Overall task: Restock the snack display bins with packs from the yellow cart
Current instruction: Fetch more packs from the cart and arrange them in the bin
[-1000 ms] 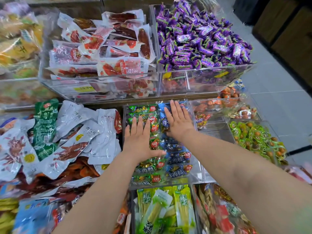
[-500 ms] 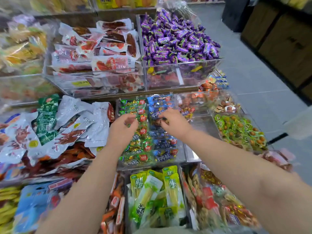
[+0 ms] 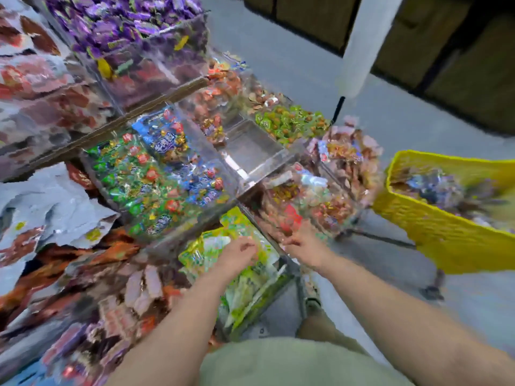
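Caught mid-blur at a shop's snack display. Found the left hand (image 3: 237, 256) above yellow-green packs (image 3: 206, 247) in a front bin, with fingers curled inward; could not tell through the heavy smear whether gripping anything. Found the right hand (image 3: 302, 243) just beside it, at the front edge of a clear bin of mixed red and orange packs (image 3: 303, 196), with fingers likewise bent and too blurred to read for a grip. Showed the yellow cart (image 3: 446, 235) well off to the right on the grey floor (image 3: 306, 65), apart from both hands, with bluish and brown packs (image 3: 437, 188) heaped inside. Showed, further back on the display, green and blue packs (image 3: 156, 176) side by side in one clear bin and purple sweets (image 3: 119, 20) piled on the upper tier. Took in a white pole (image 3: 359, 51) standing beyond the display, near dark cabinets (image 3: 459, 65).
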The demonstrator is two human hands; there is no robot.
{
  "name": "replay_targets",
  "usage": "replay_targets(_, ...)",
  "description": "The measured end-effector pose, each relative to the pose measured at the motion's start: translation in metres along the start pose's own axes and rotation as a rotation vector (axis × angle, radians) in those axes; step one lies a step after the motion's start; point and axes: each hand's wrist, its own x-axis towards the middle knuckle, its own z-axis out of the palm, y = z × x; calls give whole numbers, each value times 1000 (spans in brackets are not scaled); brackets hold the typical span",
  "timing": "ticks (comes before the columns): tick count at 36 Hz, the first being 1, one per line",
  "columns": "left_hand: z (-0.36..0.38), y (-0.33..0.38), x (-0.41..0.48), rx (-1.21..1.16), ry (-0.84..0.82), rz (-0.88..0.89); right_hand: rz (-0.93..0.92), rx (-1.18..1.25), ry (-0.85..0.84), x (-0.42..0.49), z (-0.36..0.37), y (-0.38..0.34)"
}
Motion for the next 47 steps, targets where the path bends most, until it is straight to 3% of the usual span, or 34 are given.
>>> replay_targets(3,32,-29,-3,125,-124,-119,279,151,66,-49,11,62)
replay_targets(8,80,-71,-10,51,-280,-451,704,410,166,-149,33,151)
replay_targets(14,135,-81,-12,160,-382,-534,1017,935,386,-258,63,222)
replay_targets(20,197,-58,-14,265,-413,-469,1105,1202,528,-310,65,273)
replay_targets(29,275,-19,-8,326,-398,-399,1100,1181,545,-337,15,343)
replay_targets(41,320,62,57,422,-404,-392,1131,1192,479,-279,-45,375)
replay_targets(47,339,151,124,475,-400,-254,1108,1201,517,-220,-110,377)
